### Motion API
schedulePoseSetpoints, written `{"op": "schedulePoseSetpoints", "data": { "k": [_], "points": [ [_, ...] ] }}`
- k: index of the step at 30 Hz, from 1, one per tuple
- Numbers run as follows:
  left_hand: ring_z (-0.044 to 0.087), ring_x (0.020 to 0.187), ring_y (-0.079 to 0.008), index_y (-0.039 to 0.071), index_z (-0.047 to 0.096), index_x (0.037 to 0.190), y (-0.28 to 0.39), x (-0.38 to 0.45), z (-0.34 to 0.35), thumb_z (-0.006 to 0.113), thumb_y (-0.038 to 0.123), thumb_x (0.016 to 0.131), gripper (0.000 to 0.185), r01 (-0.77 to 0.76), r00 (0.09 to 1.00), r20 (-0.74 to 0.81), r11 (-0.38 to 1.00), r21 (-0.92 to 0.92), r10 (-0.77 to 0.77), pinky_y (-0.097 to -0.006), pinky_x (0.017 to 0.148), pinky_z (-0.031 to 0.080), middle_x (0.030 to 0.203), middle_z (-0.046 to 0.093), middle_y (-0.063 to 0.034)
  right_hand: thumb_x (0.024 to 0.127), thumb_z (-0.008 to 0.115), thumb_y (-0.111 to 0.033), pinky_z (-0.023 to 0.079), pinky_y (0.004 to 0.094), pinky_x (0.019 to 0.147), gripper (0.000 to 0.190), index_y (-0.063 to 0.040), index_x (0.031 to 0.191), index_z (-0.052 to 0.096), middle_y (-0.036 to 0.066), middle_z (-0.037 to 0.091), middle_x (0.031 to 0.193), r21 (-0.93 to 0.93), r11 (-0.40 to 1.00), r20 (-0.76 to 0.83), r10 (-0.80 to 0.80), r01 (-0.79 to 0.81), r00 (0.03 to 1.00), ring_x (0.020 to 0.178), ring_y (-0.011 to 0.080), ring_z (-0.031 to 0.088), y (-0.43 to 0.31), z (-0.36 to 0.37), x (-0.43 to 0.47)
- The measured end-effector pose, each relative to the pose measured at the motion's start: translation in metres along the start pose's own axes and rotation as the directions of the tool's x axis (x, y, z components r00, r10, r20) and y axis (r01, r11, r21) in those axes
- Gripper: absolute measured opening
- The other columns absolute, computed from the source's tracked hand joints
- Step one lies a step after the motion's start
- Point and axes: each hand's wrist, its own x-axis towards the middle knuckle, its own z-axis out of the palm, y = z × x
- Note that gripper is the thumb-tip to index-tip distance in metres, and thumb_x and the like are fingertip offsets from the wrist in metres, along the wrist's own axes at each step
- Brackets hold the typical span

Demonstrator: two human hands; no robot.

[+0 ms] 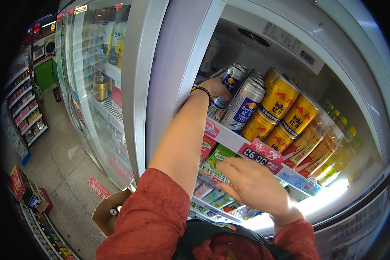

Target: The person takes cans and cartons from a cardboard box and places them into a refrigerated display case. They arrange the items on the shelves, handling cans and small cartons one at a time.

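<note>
My left hand [217, 88] reaches into an upright display refrigerator, a dark beaded bracelet at its wrist. Its fingers are bent among silver-and-blue Red Bull cans: one can [235, 74] stands just behind it, and the top of another can [219, 103] shows below its fingers. Whether it grips either can is hidden. Beside these is a tall silver Red Bull can [245, 105], then stacked gold Red Bull cans [279, 97]. My right hand [252, 182] hangs in front of the shelf's price strip, fingers extended and holding nothing.
Bottled drinks [318, 152] fill the shelf's right side. Green cartons [219, 156] and lying bottles [214, 196] occupy lower shelves. The refrigerator's frame post [182, 48] rises beside my left arm. An open cardboard box [109, 211] with cans stands on the floor, left.
</note>
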Motion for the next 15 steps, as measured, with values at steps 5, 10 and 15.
{"op": "schedulePoseSetpoints", "data": {
  "k": [5, 10, 15],
  "points": [
    [0.062, 0.100, -0.0285, -0.005, 0.063, 0.108, 0.002, 0.003, 0.000, 0.078, 0.018, 0.057, 0.058, 0.060, 0.995, -0.080, 0.998, 0.037, -0.057, -0.0318, 0.087, 0.046, 0.108, 0.064, -0.0207, 0.081, 0.065, -0.024, 0.049, 0.0400, 0.079, 0.037, -0.003, 0.111, 0.056, 0.015, 0.058, 0.109, 0.139, 0.985, 0.158, 0.079, -0.101, 0.984, 0.094, 0.0337, 0.059, 0.020, 0.032, -0.013],
    [0.060, 0.104, -0.0288, -0.004, 0.060, 0.113, 0.004, 0.009, -0.003, 0.078, 0.018, 0.058, 0.062, 0.093, 0.994, -0.067, 0.989, 0.114, -0.085, -0.0326, 0.090, 0.045, 0.111, 0.062, -0.0207, 0.082, 0.063, -0.024, 0.048, 0.0404, 0.081, 0.038, -0.004, 0.112, 0.055, 0.015, 0.058, 0.108, 0.229, 0.962, 0.242, 0.094, -0.151, 0.966, 0.096, 0.0347, 0.058, 0.035, 0.052, -0.016],
    [0.057, 0.109, -0.0296, -0.003, 0.059, 0.115, 0.029, 0.002, 0.008, 0.078, 0.021, 0.060, 0.063, 0.091, 0.992, -0.102, 0.970, 0.225, -0.069, -0.0351, 0.092, 0.044, 0.115, 0.061, -0.0210, 0.083, 0.062, -0.024, 0.048, 0.0408, 0.080, 0.037, -0.004, 0.113, 0.055, 0.014, 0.057, 0.107, 0.293, 0.935, 0.270, 0.120, -0.200, 0.955, 0.097, 0.0341, 0.057, 0.046, 0.068, -0.024]
  ]
}}
